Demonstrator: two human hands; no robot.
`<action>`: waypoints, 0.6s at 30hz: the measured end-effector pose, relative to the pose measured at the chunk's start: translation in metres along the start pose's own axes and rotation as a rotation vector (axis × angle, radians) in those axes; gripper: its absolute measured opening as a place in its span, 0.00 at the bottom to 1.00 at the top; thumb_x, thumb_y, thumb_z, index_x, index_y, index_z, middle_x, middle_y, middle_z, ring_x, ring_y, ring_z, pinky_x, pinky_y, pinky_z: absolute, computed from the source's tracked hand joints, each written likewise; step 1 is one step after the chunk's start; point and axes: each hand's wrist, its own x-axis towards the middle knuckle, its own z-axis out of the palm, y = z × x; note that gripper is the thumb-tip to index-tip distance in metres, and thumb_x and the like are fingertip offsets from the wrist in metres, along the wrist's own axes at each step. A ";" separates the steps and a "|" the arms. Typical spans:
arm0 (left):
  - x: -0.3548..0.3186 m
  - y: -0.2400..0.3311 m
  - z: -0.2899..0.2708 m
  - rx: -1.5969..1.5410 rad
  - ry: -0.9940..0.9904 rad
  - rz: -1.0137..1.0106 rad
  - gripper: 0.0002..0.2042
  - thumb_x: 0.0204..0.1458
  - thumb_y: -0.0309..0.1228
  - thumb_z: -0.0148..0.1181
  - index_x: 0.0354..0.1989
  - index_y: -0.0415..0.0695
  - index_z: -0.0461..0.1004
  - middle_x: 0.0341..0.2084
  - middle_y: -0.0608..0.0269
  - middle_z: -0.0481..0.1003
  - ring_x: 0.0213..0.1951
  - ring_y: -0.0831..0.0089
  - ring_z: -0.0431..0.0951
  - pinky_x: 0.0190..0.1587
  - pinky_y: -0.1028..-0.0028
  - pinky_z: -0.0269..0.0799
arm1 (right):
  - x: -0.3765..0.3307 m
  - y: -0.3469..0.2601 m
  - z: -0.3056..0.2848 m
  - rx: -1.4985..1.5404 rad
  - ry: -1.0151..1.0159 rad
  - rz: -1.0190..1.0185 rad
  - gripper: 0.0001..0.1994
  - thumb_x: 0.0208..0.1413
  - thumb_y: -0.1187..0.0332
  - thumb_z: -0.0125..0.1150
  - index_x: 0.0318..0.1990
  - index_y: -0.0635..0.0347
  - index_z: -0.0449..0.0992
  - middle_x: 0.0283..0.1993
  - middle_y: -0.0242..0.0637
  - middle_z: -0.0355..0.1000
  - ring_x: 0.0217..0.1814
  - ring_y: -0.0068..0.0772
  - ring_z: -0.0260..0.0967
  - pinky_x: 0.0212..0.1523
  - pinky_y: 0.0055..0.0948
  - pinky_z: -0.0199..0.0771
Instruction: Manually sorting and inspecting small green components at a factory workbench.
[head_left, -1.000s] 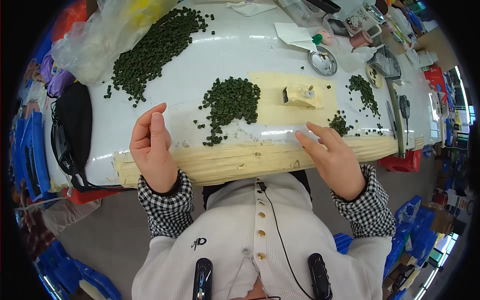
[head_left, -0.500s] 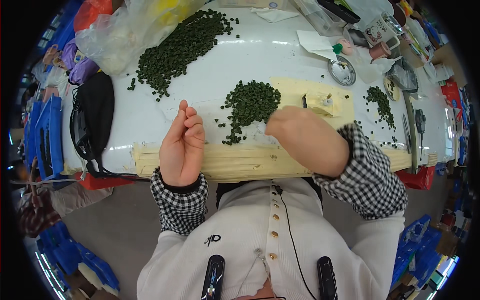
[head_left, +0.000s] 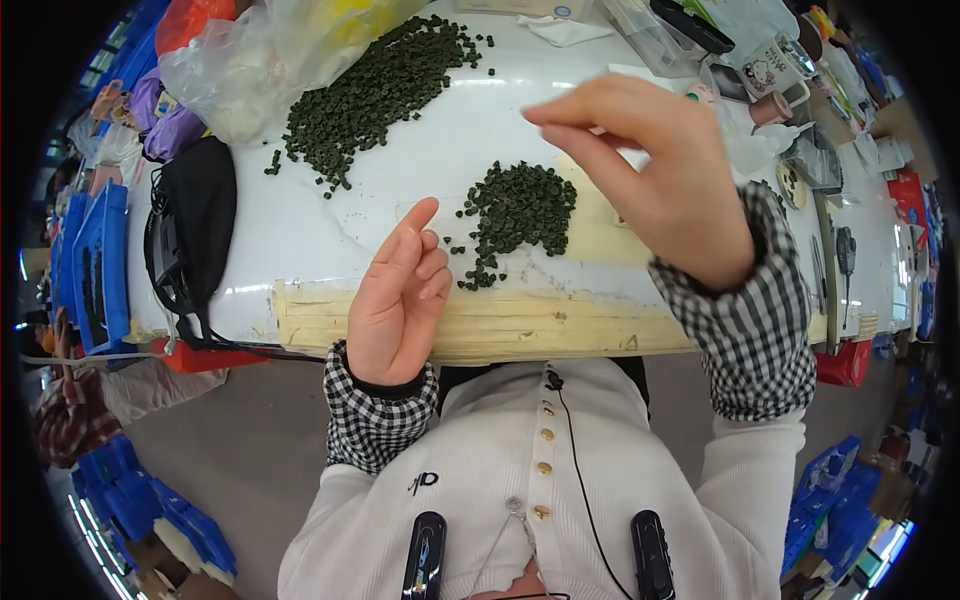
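My left hand is held palm up over the taped front edge of the table, left of a small pile of dark green pellet-like pieces. Its thumb and forefinger are pressed together and the other fingers curl in; whatever they hold is too small to make out. My right hand is raised to the right of and beyond that pile. Thumb and forefinger meet in a pinch at its left, and I cannot make out anything between them. This hand hides the fixture on the yellow taped patch beneath it.
A larger heap of the green pieces lies far left beside clear plastic bags. A black bag sits at the left edge. At the far right are a white mug, a pink spool and a plastic box.
My right hand has risen from beside the small pile, away from me and to the right, still pinched. My left hand has shifted slightly right, its fingers still closed.
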 end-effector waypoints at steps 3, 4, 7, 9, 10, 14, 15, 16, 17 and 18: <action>0.007 -0.011 -0.012 -0.117 -0.174 -0.099 0.10 0.66 0.32 0.45 0.47 0.40 0.68 0.31 0.68 0.66 0.26 0.84 0.59 0.24 0.86 0.58 | -0.047 -0.021 -0.040 -0.088 0.007 0.111 0.08 0.50 0.80 0.62 0.39 0.68 0.80 0.31 0.42 0.76 0.30 0.31 0.73 0.31 0.24 0.71; 0.009 -0.016 -0.011 -0.136 -0.239 -0.140 0.10 0.66 0.33 0.45 0.46 0.40 0.68 0.30 0.68 0.66 0.24 0.85 0.58 0.23 0.87 0.57 | -0.065 -0.025 -0.048 -0.111 0.047 0.209 0.09 0.50 0.81 0.62 0.39 0.68 0.80 0.30 0.42 0.76 0.30 0.30 0.73 0.32 0.22 0.70; 0.014 -0.024 -0.006 -0.104 -0.320 -0.172 0.11 0.66 0.34 0.44 0.45 0.40 0.69 0.30 0.68 0.66 0.23 0.86 0.57 0.21 0.87 0.56 | -0.111 -0.022 -0.066 -0.159 0.217 0.463 0.05 0.52 0.80 0.62 0.36 0.69 0.79 0.21 0.35 0.70 0.23 0.19 0.64 0.25 0.19 0.60; 0.016 -0.029 0.001 -0.039 -0.315 -0.178 0.11 0.66 0.34 0.44 0.45 0.40 0.70 0.29 0.69 0.66 0.22 0.87 0.57 0.20 0.87 0.55 | -0.135 -0.021 -0.080 -0.178 0.354 0.741 0.02 0.53 0.78 0.62 0.32 0.69 0.78 0.17 0.30 0.65 0.18 0.14 0.57 0.21 0.18 0.54; 0.017 -0.031 0.007 -0.002 -0.292 -0.182 0.11 0.66 0.34 0.44 0.45 0.40 0.70 0.29 0.69 0.66 0.22 0.87 0.57 0.20 0.87 0.55 | -0.146 -0.013 -0.085 -0.213 0.373 0.726 0.04 0.53 0.77 0.63 0.29 0.69 0.76 0.15 0.29 0.62 0.18 0.13 0.54 0.21 0.17 0.52; 0.022 -0.044 0.021 0.103 -0.269 -0.195 0.12 0.65 0.31 0.46 0.51 0.39 0.69 0.33 0.67 0.71 0.22 0.88 0.57 0.21 0.88 0.55 | -0.177 0.016 -0.092 -0.339 0.389 0.687 0.11 0.54 0.75 0.64 0.23 0.68 0.70 0.14 0.26 0.56 0.17 0.12 0.47 0.19 0.18 0.47; 0.022 -0.046 0.025 0.141 -0.257 -0.194 0.12 0.65 0.31 0.46 0.52 0.38 0.69 0.35 0.67 0.72 0.22 0.88 0.57 0.21 0.88 0.55 | -0.180 0.021 -0.091 -0.366 0.378 0.686 0.12 0.55 0.74 0.64 0.23 0.68 0.69 0.14 0.26 0.56 0.17 0.13 0.47 0.19 0.18 0.47; 0.023 -0.049 0.028 0.156 -0.261 -0.199 0.12 0.65 0.29 0.47 0.53 0.38 0.69 0.36 0.66 0.73 0.22 0.88 0.57 0.21 0.88 0.55 | -0.180 0.025 -0.090 -0.370 0.374 0.706 0.08 0.52 0.75 0.65 0.25 0.68 0.72 0.18 0.31 0.62 0.19 0.19 0.54 0.21 0.22 0.54; 0.025 -0.053 0.031 0.170 -0.265 -0.203 0.13 0.64 0.28 0.47 0.54 0.38 0.68 0.38 0.65 0.74 0.22 0.88 0.58 0.21 0.88 0.55 | -0.178 0.032 -0.091 -0.423 0.319 0.626 0.07 0.51 0.76 0.65 0.26 0.67 0.73 0.21 0.33 0.64 0.22 0.23 0.57 0.24 0.24 0.57; 0.026 -0.055 0.033 0.188 -0.266 -0.205 0.13 0.64 0.27 0.48 0.54 0.38 0.68 0.39 0.65 0.75 0.22 0.89 0.58 0.21 0.88 0.55 | -0.176 0.039 -0.091 -0.470 0.264 0.546 0.05 0.49 0.76 0.66 0.27 0.67 0.74 0.23 0.35 0.66 0.24 0.27 0.60 0.26 0.26 0.60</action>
